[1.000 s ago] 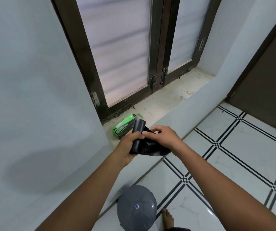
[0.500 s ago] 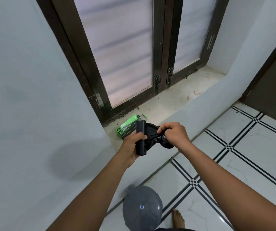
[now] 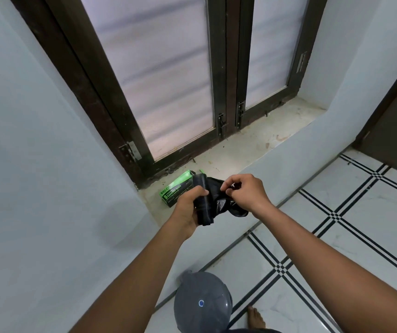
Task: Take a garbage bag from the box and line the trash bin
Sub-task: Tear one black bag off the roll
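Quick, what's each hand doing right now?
Left hand: closed around the black roll of garbage bags.
Right hand: fingers pinched shut on the loose bag end pulled from that roll.

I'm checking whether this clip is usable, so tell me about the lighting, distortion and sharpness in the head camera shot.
Head view: soft, even daylight through the frosted window, no glare. Wide-angle distortion bows and tilts the window frame and walls. The hands, left and right, and the black bag roll are fairly sharp. The green box lettering is partly readable. The grey bin is cut off by the bottom edge.
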### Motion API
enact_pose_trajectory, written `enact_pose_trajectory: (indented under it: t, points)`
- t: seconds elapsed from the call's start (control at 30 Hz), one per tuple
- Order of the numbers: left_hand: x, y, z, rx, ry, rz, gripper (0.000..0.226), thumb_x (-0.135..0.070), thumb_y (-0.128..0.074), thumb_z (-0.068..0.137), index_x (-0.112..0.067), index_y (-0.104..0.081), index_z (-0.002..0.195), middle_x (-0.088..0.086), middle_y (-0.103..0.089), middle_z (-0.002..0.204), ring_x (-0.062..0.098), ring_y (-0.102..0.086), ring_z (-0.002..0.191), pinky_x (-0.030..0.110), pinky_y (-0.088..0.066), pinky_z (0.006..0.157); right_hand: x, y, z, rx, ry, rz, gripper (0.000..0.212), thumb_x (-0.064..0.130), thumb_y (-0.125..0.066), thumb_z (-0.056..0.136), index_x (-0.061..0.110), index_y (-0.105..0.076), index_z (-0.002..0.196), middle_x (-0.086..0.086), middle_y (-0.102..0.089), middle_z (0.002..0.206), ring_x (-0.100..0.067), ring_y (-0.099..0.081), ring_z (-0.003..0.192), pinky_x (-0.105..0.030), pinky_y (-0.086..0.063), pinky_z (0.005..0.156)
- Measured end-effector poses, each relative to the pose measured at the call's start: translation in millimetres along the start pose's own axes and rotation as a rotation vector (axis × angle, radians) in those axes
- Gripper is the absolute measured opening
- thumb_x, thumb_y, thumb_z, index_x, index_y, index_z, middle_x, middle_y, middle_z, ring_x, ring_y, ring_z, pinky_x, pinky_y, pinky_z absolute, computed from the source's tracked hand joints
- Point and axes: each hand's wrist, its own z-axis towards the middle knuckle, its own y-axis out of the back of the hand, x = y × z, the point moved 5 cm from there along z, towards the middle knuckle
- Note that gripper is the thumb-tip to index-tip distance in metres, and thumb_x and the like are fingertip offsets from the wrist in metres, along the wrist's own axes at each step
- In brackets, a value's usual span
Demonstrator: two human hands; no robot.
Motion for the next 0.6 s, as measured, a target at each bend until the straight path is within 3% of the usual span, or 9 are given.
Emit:
enact_pose_trajectory:
  t: [0.13,0.23,0.33,0.43,0.5,0.6]
  points:
    - [1.1,0.3,2.4,0.004,0.036,-0.032,0.031,-0.019,-0.067,0.082,-0.009,-0.062,0.111,0.015,-0.068,0.094,0.031,-0.064,0.079,0.034,-0.049,0.066,6.4,-0.2,-0.6,0.056,0.012,-0.025,0.049,-0.013,-0.046,0.087,0.016,-0.085,0.084,0.015,-0.066,0.088,-0.003,-0.060,0.082,-0.002,-0.044,0.066]
    - [1.8,2.7,4.7,-0.030,0.050,-0.023,0.029,-0.019,-0.069,0.082,-0.010,-0.064,0.109,0.014,-0.071,0.090,0.031,-0.066,0.078,0.036,-0.053,0.070,5.2,-1.3,3.1,0.073,-0.039,0.008,0.050,-0.011,-0.043,0.081,0.019,-0.082,0.076,-0.001,-0.074,0.092,-0.016,-0.065,0.084,-0.021,-0.053,0.068]
    - [0.8,3.8,4.6,-0.037,0.078,-0.067,0.021,-0.020,-0.065,0.083,-0.010,-0.068,0.101,0.013,-0.074,0.082,0.032,-0.069,0.077,0.039,-0.058,0.071,3.0,-0.2,5.4,0.064,-0.068,0.035,0.044,-0.007,-0.043,0.082,0.019,-0.076,0.069,-0.001,-0.072,0.084,-0.018,-0.062,0.079,-0.026,-0.050,0.064]
    - [-1.3,6.8,5.9,-0.045,0.066,-0.098,0.029,-0.024,-0.063,0.083,-0.008,-0.069,0.106,0.013,-0.078,0.082,0.035,-0.071,0.082,0.046,-0.061,0.079,-2.6,-1.2,7.1,0.065,-0.071,0.076,0.027,0.008,-0.056,0.088,0.016,-0.075,0.071,0.003,-0.073,0.082,-0.020,-0.067,0.085,-0.031,-0.054,0.071]
    - [-2.5,9.9,6.6,-0.060,0.067,-0.094,0.042,-0.027,-0.065,0.080,-0.007,-0.069,0.116,0.017,-0.078,0.097,0.040,-0.072,0.094,0.057,-0.060,0.089,-7.9,-2.8,7.8,0.082,-0.072,0.117,0.020,0.026,-0.072,0.084,0.013,-0.072,0.070,0.000,-0.075,0.079,-0.025,-0.073,0.086,-0.037,-0.058,0.075]
    - [-4.7,8.6,1.1,-0.069,0.050,-0.065,0.035,-0.025,-0.064,0.083,-0.008,-0.070,0.113,0.015,-0.079,0.097,0.037,-0.073,0.094,0.051,-0.063,0.081,-10.0,-2.5,4.1,0.086,-0.060,0.139,0.046,0.045,-0.092,0.066,0.016,-0.057,0.068,0.000,-0.072,0.069,-0.023,-0.075,0.066,-0.034,-0.057,0.057]
